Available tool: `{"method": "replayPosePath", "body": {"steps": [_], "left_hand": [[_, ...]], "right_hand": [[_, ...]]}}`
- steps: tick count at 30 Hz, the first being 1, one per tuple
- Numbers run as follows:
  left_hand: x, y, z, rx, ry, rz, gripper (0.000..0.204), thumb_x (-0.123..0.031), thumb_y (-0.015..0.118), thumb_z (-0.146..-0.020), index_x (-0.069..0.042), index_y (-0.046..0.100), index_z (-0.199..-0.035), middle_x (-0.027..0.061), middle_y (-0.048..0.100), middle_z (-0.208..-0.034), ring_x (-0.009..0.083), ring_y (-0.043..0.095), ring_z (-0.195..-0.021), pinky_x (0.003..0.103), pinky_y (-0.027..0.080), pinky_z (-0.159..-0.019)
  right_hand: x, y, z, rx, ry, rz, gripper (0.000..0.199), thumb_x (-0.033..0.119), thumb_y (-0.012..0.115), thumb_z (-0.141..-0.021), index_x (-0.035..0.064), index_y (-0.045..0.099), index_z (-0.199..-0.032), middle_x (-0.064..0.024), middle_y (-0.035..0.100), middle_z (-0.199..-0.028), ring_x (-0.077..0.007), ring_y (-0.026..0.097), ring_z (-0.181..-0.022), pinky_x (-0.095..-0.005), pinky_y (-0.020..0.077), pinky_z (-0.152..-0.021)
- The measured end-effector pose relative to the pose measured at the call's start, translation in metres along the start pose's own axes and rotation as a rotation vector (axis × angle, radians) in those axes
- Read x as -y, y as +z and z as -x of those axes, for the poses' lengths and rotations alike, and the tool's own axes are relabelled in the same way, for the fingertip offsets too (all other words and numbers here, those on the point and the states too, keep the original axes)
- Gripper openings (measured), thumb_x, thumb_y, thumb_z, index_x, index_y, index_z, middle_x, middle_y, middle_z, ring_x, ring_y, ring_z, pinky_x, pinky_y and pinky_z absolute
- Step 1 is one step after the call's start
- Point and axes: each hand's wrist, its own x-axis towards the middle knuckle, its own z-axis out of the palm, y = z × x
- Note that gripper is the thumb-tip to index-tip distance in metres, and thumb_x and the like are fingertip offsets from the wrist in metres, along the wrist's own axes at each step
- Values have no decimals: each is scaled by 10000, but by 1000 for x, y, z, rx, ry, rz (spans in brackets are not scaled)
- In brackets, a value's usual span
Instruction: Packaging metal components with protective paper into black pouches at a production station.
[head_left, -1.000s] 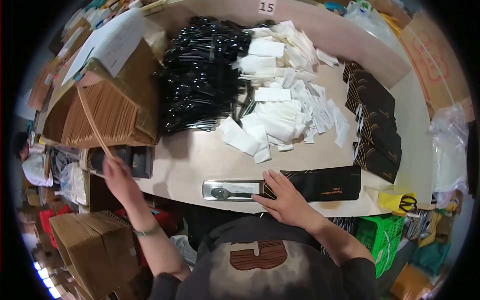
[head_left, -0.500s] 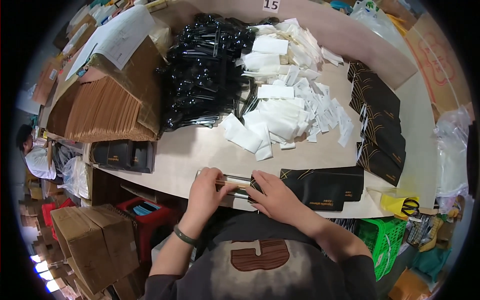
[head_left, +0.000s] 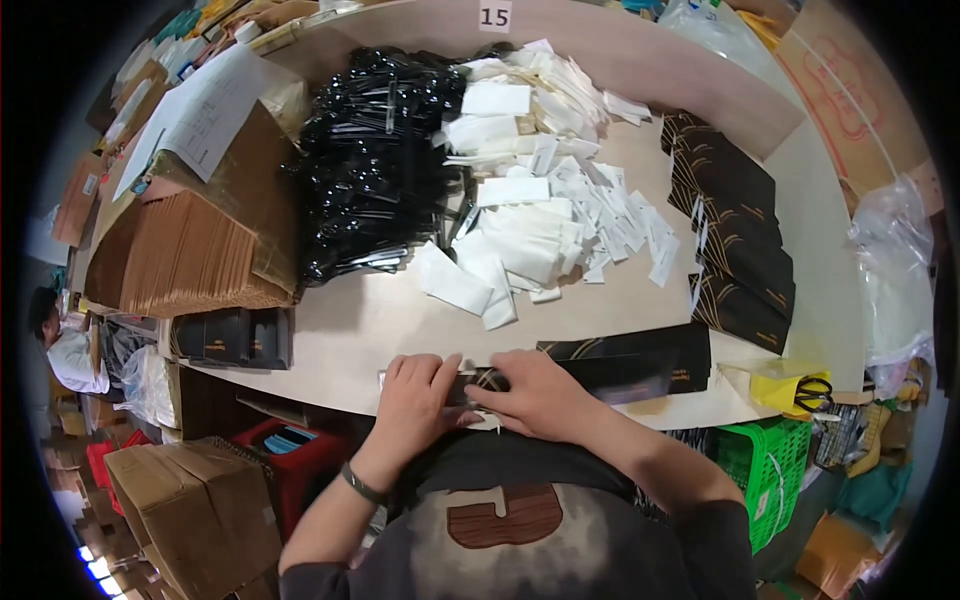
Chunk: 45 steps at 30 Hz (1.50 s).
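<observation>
- The left hand [head_left: 420, 395] lay flat, fingers spread, pressing on the near end of a long black box [head_left: 610, 365] at the front edge of the pale table [head_left: 360, 320]; it pinned the box rather than gripped it.
- The right hand [head_left: 535, 395] lay just beside it, fingers bent over the same box, thumb tucked underneath; whether it truly gripped could not be told.
- The box stretched rightward along the table edge.
- Farther back, a heap of white paper sachets [head_left: 530, 230] sat mid-table.
- To its left lay a pile of black packets [head_left: 375, 180].
- A row of black boxes [head_left: 735, 240] lined the right side.
- Brown card sleeves [head_left: 190, 260] were stacked far left.
</observation>
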Motion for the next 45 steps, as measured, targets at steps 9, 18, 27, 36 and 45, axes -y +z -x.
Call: {"method": "replayPosePath", "body": {"steps": [9,18,27,36,45], "left_hand": [[10,-14,5,394,-687,665,375,-155,789,-732,-12,604,-1025,73,636,-888,154,618,-817,318,510,-723],[-39,18,-20,401,-281,976,511,-95,742,-757,-11,547,-1222,112,613,-1071,239,631,-939,350,517,-839],[-9,1,18,116,-370,223,729,-166,869,-666,-72,541,-1310,147,611,-1047,372,632,-942,428,533,-805],[6,-12,-8,219,-20,241,781,-281,883,-644,-71,556,-1322,161,626,-1087,374,620,-971,445,520,-827],[25,-8,4,31,-59,354,657,-278,870,-640,-51,613,-1200,171,627,-1158,402,599,-1049,466,504,-895]], "right_hand": [[-84,-117,64,-70,252,396,345,305,824,-720,65,689,-927,-202,579,-1284,-398,536,-1207,-511,432,-991],[-20,-32,42,63,200,202,354,396,698,-878,53,612,-873,-162,587,-1061,-353,578,-998,-434,479,-851],[-15,-4,28,79,778,110,213,253,636,-875,50,626,-809,-153,670,-696,-361,683,-696,-478,541,-633],[-80,-24,12,6,485,494,151,217,608,-874,72,647,-860,-111,644,-872,-310,684,-799,-462,553,-614],[-148,-74,78,-453,1153,405,236,224,707,-873,31,598,-955,-179,659,-882,-368,661,-827,-458,519,-754]]}}
